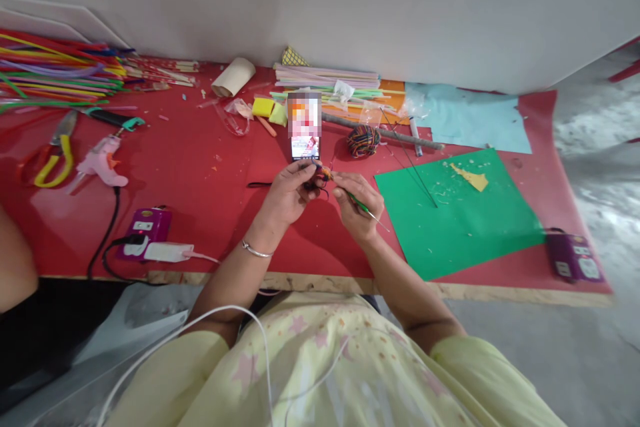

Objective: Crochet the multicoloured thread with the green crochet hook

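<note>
Head view looks down on a red-covered worktable (pixel 200 167), and both hands meet just in front of the upright smartphone (pixel 305 127) that stands near its middle.

Judging from how little of the work shows, the main risk is slippage: the small multicoloured yarn bundle (pixel 323 177) is pinched only at the fingertips, and a loose turn of thread could slide off or unravel if that pinch eases. The thin green wire stem (pixel 367 210) juts from the right fist toward the green paper sheet (pixel 455 213) right of the phone, and its free end could bend or prick a finger if pushed hard.

The left hand (pixel 290 193) is curled nearly closed, thumb and fingers pressed on the yarn bundle just below the phone's foot. The right hand (pixel 357 207) is closed too, gripping the wire stem while its fingertips touch the same bundle.

Just right of the phone lies a striped ball of yarn (pixel 363 140). Far left of the phone rest a pink glue gun (pixel 103 163) and yellow-handled scissors (pixel 55 157).
</note>
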Motion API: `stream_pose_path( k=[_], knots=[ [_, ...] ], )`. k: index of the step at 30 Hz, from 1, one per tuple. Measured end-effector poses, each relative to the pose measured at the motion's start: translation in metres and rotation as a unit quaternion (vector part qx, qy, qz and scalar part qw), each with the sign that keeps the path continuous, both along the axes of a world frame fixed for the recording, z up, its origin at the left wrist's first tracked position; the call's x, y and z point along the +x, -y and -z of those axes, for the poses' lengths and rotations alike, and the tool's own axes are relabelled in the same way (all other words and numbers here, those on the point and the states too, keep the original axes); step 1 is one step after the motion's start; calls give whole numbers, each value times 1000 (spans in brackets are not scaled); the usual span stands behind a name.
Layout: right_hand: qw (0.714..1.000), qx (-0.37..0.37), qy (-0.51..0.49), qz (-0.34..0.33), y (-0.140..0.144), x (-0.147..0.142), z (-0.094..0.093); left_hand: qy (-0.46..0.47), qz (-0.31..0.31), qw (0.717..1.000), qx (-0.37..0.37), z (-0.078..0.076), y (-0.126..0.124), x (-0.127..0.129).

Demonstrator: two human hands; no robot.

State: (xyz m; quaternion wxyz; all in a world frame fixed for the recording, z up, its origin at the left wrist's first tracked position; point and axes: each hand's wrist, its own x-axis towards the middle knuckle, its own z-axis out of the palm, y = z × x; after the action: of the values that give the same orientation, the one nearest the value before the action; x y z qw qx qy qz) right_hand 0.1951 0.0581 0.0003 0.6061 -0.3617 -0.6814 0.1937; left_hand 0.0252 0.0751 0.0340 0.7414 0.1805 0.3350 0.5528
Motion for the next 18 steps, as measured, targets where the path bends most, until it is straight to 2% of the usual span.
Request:
stream_pose_path(
  k=[9,18],
  knots=[
    [1000,7,-13,-18,0,1,1,-34,-2,999,-8,3,-1,0],
    [1000,2,3,-4,2,1,-2,-19,-1,1000,-19,2,-1,0]
  ],
)
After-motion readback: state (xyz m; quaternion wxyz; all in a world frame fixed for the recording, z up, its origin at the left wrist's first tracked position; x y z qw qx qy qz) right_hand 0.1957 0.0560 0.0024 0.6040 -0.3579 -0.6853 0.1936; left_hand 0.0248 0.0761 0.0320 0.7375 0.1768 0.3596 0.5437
